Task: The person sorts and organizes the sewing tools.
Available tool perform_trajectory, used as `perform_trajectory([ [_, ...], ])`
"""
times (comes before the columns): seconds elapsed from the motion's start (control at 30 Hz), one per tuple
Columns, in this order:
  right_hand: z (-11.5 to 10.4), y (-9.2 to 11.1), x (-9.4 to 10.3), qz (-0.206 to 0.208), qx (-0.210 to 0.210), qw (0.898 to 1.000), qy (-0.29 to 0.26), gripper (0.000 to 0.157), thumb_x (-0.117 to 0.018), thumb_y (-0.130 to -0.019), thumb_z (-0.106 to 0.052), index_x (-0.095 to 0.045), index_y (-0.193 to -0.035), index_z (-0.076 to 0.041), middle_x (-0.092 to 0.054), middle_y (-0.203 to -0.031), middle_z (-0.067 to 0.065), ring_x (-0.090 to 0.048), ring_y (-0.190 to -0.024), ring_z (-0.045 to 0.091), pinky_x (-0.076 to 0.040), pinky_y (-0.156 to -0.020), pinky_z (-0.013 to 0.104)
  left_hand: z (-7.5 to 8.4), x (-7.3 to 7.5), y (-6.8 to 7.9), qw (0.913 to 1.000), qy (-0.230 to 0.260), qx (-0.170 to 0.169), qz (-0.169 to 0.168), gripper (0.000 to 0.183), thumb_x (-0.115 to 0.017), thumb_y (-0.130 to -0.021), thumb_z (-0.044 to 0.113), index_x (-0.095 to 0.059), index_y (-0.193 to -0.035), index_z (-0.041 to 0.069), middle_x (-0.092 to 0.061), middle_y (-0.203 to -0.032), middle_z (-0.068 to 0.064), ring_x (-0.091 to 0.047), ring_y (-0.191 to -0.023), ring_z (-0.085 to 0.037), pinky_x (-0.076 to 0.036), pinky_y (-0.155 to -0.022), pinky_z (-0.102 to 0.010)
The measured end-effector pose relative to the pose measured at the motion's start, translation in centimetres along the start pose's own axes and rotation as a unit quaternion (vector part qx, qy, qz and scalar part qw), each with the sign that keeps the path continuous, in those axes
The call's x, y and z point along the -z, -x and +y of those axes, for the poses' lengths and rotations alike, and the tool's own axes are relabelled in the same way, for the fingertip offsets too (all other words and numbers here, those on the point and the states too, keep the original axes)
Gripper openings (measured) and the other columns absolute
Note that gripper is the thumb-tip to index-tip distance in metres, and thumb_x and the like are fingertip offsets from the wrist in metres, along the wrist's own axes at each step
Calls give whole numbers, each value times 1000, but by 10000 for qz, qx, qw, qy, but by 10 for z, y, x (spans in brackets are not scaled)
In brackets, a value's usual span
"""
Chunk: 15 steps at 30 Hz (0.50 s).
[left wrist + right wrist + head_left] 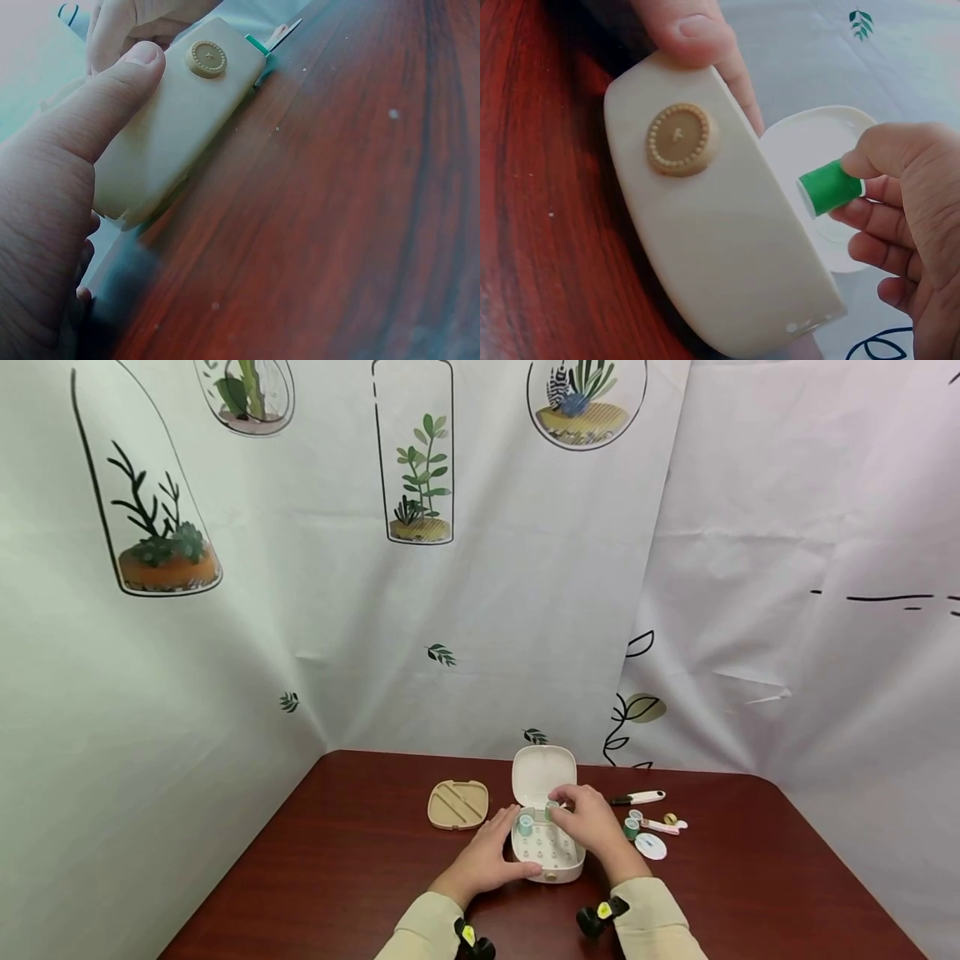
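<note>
Green spool (830, 187), pinched between thumb and fingers of the right hand (592, 822), toward the back of the open box (712, 240). Called for straight, upright lowering, with the left hand (486, 856) gripping the box steady.

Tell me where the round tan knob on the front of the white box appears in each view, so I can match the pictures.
Head: the knob is low, just right of centre.
Left wrist: the knob is near the top, slightly left of centre.
Right wrist: the knob is left of centre, in the upper half.
Shared landmark: the left hand, its thumb touching the white box near the knob.
</note>
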State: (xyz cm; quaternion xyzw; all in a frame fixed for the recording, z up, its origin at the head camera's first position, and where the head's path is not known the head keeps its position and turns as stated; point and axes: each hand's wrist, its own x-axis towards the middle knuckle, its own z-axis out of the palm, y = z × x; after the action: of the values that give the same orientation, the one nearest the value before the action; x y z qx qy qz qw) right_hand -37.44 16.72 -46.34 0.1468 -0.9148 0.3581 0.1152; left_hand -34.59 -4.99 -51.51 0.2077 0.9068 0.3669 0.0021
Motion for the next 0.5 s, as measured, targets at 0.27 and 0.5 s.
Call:
perform_trajectory([
  [0.27, 0, -1, -12, -144, 191, 9996, 156, 12, -78, -89, -17, -75, -100, -14, -68, -96, -2, -61, -92, 17, -54, -84, 45, -1, 2, 1, 10000, -25, 4, 14, 104, -74, -83, 61, -26, -161, 10, -29, -164, -10, -23, -152, -31, -23, -119, -59],
  [0.5, 1, 1, -17, -178, 281, 9988, 360, 12, -79, -88, -17, -75, -98, -14, -69, -93, -3, -62, -89, 16, -55, -81, 44, 1, 1, 1, 10000, 17, 18, -64, 104, -73, -84, 62, -24, -162, 12, -26, -166, -7, -23, -152, -31, -24, -118, -60],
])
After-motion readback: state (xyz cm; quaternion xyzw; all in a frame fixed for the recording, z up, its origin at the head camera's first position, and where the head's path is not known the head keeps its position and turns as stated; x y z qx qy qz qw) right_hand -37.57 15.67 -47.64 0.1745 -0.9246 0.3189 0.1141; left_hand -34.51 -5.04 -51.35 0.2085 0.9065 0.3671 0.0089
